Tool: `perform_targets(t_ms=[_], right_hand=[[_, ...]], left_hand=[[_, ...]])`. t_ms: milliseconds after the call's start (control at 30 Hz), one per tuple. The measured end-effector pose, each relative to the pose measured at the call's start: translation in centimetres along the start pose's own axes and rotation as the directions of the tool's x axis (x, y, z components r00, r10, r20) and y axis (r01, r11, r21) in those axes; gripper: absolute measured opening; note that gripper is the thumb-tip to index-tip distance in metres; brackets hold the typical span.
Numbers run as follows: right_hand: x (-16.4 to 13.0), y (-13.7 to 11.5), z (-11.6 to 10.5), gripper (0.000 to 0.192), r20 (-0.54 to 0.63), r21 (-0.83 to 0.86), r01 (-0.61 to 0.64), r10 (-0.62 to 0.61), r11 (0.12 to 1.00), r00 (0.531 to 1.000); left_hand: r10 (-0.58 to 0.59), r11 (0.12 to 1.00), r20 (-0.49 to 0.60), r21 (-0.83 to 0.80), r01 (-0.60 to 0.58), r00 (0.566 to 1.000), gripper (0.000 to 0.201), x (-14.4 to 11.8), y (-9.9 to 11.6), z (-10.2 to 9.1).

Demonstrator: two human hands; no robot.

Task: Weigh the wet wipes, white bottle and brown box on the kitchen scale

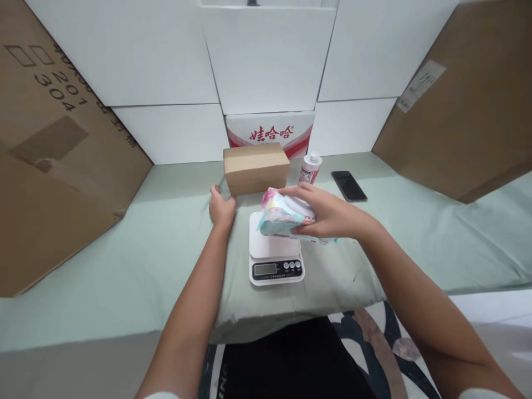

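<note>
Scale (275,260) | right hand (328,213) grips pastel packet (280,215) | red-lettered carton (270,133) 娃哈哈

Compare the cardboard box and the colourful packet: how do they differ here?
The cardboard box is plain brown and rigid with square edges; the packet is soft, pastel-printed and rounded. The box rests on the green cloth, with the left hand beside its corner; the packet is gripped in the right hand over the scale. The box looks larger. Both sit near the middle of the table.
</note>
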State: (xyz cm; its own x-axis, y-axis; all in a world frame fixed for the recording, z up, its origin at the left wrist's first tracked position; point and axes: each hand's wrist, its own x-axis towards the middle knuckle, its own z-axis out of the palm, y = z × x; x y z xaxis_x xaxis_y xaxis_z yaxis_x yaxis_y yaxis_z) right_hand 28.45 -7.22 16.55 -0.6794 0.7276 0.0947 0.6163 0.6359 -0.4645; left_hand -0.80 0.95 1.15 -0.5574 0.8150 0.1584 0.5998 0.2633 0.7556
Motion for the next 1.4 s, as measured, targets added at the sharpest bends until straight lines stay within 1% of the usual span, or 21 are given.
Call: perform_targets(t_ms=[67,167,267,367,433,467,533,567,600,633,667,700,733,767,800,833,900,1000,1100,1267,1400], right_hand=[[1.6,-1.0,1.0,0.086,0.023,-0.051,0.061,-0.06,0.997,0.998],[3.2,-1.5,2.5,0.084,0.078,-0.16,0.119,-0.108,0.98,0.991],[3.9,-1.6,4.1,0.081,0.139,-0.266,0.154,-0.12,0.952,0.983],[4.1,-1.8,5.0,0.081,0.157,-0.296,0.155,-0.112,0.943,0.981],[3.9,-1.7,4.8,0.085,0.123,-0.242,0.165,-0.138,0.956,0.983],[3.7,-1.5,4.4,0.087,0.076,-0.189,0.176,-0.164,0.966,0.984],[3.3,-0.4,3.6,0.087,-0.096,-0.048,0.192,-0.196,0.98,0.976],[3.1,0.5,3.2,0.081,-0.216,0.03,0.192,-0.181,0.981,0.959],[2.9,1.6,3.0,0.071,-0.344,0.109,0.183,-0.136,0.977,0.929],[2.8,2.9,3.1,0.058,-0.461,0.187,0.168,-0.064,0.968,0.885],[2.7,4.3,3.4,0.045,-0.557,0.265,0.149,0.025,0.953,0.83],[2.6,5.8,3.9,0.038,-0.624,0.339,0.131,0.118,0.932,0.773],[2.6,7.2,4.5,0.037,-0.657,0.404,0.106,0.208,0.908,0.725],[2.6,8.5,5.3,0.04,-0.666,0.453,0.072,0.283,0.889,0.69],[2.6,9.6,6.1,0.043,-0.654,0.49,0.036,0.34,0.871,0.676],[2.5,10.5,6.8,0.045,-0.63,0.512,0.0,0.375,0.859,0.68],[2.4,11.6,7.8,0.046,-0.57,0.514,-0.057,0.391,0.856,0.722],[2.3,12.1,8.3,0.046,-0.484,0.469,-0.116,0.364,0.876,0.796],[2.1,12.1,8.5,0.046,-0.41,0.445,-0.155,0.355,0.882,0.84],[1.9,12.1,8.6,0.046,-0.376,0.45,-0.151,0.34,0.88,0.862],[1.6,11.5,8.1,0.046,-0.388,0.457,-0.11,0.309,0.883,0.868]], left_hand=[[-0.006,1.0,0.004,-0.005,0.006,1.0,0.076,-0.1,0.1,-0.1],[-0.018,1.0,0.012,-0.006,0.018,1.0,0.076,-0.1,0.2,-0.2],[-0.015,1.0,0.011,-0.017,0.015,1.0,0.075,-0.1,0.2,-0.2],[-0.011,1.0,0.005,-0.027,0.011,1.0,0.074,0.1,0.0,-0.1],[-0.012,0.999,0.002,-0.039,0.012,1.0,0.074,0.1,-0.1,0.0],[-0.011,0.999,-0.001,-0.05,0.011,1.0,0.074,0.1,-0.1,0.0],[-0.008,0.997,-0.008,-0.073,0.007,1.0,0.074,0.2,-0.1,0.0],[-0.006,0.997,-0.01,-0.079,0.005,1.0,0.074,0.2,-0.1,0.0],[-0.004,0.997,-0.011,-0.082,0.003,1.0,0.074,0.1,-0.1,-0.1],[-0.004,0.997,-0.01,-0.081,0.003,1.0,0.074,0.1,-0.1,-0.1],[-0.004,0.997,-0.007,-0.08,0.003,1.0,0.074,0.1,0.0,-0.2],[-0.005,0.997,-0.003,-0.079,0.005,1.0,0.074,0.1,0.0,-0.2],[-0.007,0.997,0.0,-0.079,0.007,1.0,0.074,0.0,0.1,-0.3],[-0.008,0.997,0.003,-0.081,0.008,1.0,0.074,0.0,0.1,-0.3],[-0.009,0.996,0.004,-0.083,0.01,1.0,0.073,-0.1,0.2,-0.3],[-0.01,0.996,0.005,-0.084,0.01,1.0,0.073,-0.1,0.2,-0.4],[-0.012,0.996,0.002,-0.085,0.012,1.0,0.073,-0.1,0.3,-0.4],[-0.012,0.996,-0.006,-0.088,0.012,1.0,0.074,0.0,0.3,-0.3],[-0.011,0.995,-0.009,-0.099,0.01,1.0,0.075,0.1,0.1,-0.3],[-0.008,0.987,-0.015,-0.158,0.005,1.0,0.075,0.1,-0.2,-0.3],[-0.027,0.968,-0.049,-0.252,0.014,0.998,0.074,0.4,-0.2,-0.4]])
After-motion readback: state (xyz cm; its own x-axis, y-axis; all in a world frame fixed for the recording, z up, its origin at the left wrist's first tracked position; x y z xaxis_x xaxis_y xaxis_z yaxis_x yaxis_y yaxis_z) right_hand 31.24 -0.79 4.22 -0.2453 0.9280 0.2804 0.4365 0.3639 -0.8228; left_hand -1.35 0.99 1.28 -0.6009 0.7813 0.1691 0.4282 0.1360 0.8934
